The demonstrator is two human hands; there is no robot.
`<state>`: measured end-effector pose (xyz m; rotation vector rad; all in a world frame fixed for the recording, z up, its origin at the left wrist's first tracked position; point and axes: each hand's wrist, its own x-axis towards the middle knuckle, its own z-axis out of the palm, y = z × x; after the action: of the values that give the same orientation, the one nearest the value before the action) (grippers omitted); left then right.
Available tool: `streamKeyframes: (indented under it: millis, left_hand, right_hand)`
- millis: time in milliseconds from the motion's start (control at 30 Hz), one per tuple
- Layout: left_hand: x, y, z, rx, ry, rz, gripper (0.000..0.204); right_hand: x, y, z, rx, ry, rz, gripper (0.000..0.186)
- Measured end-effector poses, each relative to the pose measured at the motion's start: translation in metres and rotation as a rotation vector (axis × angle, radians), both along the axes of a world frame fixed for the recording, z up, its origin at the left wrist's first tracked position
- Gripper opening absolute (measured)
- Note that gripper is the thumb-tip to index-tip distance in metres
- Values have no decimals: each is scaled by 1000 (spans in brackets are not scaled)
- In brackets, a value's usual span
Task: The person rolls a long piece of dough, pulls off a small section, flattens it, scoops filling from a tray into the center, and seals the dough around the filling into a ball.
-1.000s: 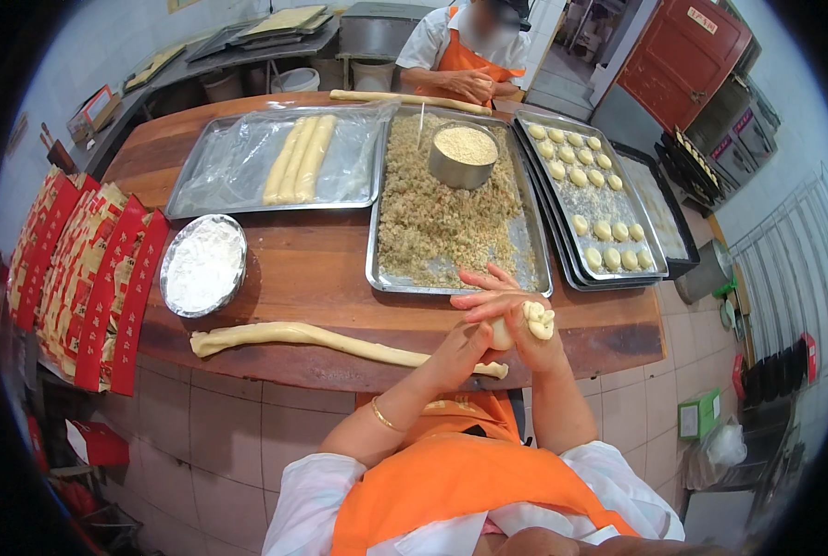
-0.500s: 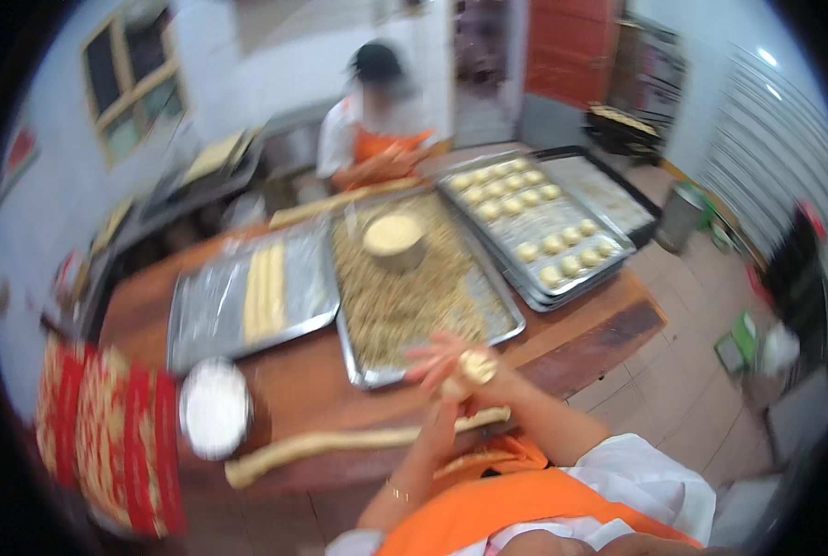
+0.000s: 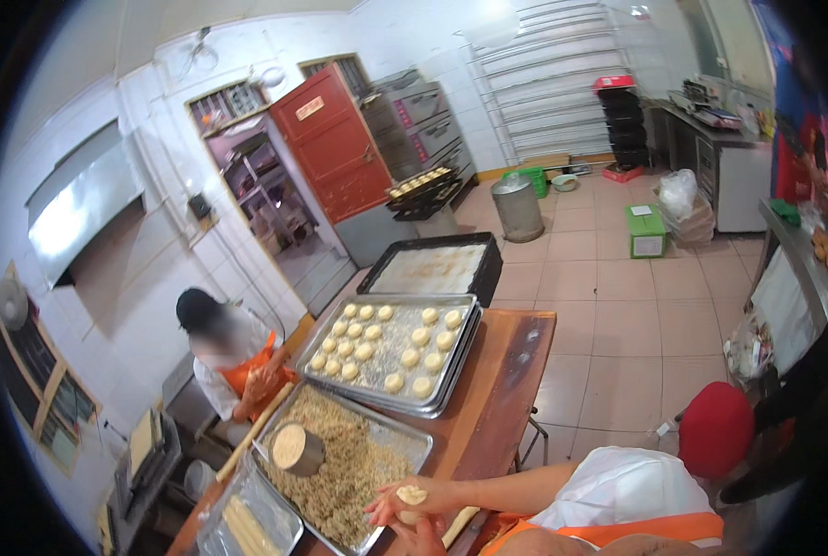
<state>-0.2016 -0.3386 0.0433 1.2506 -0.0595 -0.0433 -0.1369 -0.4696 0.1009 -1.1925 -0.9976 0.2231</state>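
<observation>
1. Just turned rightward, bringing more floor [image 3: 632, 296] into frame right.
2. Holding pale dough [image 3: 412, 495] at lower centre, cupped between left hand [image 3: 421, 537] and right hand [image 3: 440, 497].
3. Still gripping it, apparently without pausing work.

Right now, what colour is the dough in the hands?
Pale creamy-yellow dough, best seen in the head view.

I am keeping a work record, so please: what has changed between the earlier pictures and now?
The head view has swung to the right; the bowl of white powder and the red packages have left the picture. No grip visibly changed: the right hand still holds the dough piece, the left hand against it. The tray of dough rounds and the steel container stayed in place.
</observation>
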Motion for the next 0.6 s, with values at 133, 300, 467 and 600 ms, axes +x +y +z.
streamKeyframes:
  millis: [133,300,467,600]
  left_hand:
    - [2,-21,2,23,24,-57,49]
    - [4,-48,6,44,41,-118,51]
    - [8,-66,6,57,36,-171,53]
    - [-4,-60,2,56,25,-170,55]
  right_hand:
    - [-9,-19,4,197,-114,51,37]
    - [-6,-58,-2,7,-150,1,31]
    - [-17,-73,-12,115,-31,-129,34]
    - [-33,-73,2,185,-73,-121,44]
